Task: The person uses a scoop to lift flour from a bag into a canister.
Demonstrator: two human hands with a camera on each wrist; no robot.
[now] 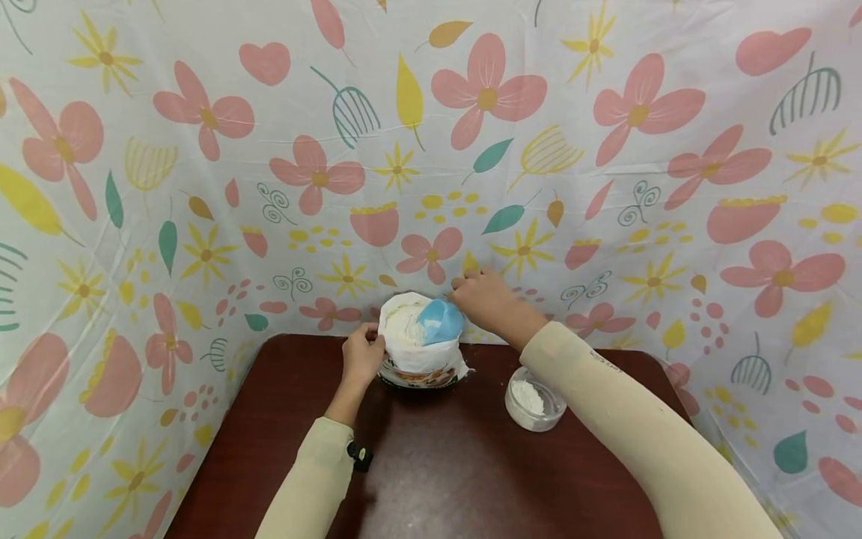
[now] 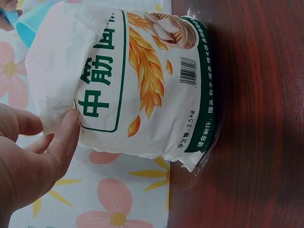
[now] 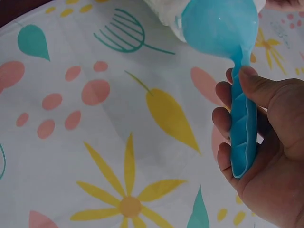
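Note:
A white flour bag (image 1: 420, 358) with a rolled-down rim stands upright at the back of the table, pale flour (image 1: 404, 322) showing in its mouth. My left hand (image 1: 362, 353) pinches the folded rim at the bag's left side; in the left wrist view the thumb and fingers (image 2: 66, 142) hold the paper edge. My right hand (image 1: 490, 301) grips a blue scoop (image 3: 242, 118) by its ridged handle, fingers wrapped round it. The scoop's bowl (image 1: 441, 322) lies over the right part of the bag's mouth, with some flour on it.
A clear round bowl (image 1: 535, 419) holding white flour stands on the dark red table (image 1: 431, 464), under the right forearm. Close behind the bag hangs a flowered curtain (image 1: 431, 187). Flour traces lie by the bag's base.

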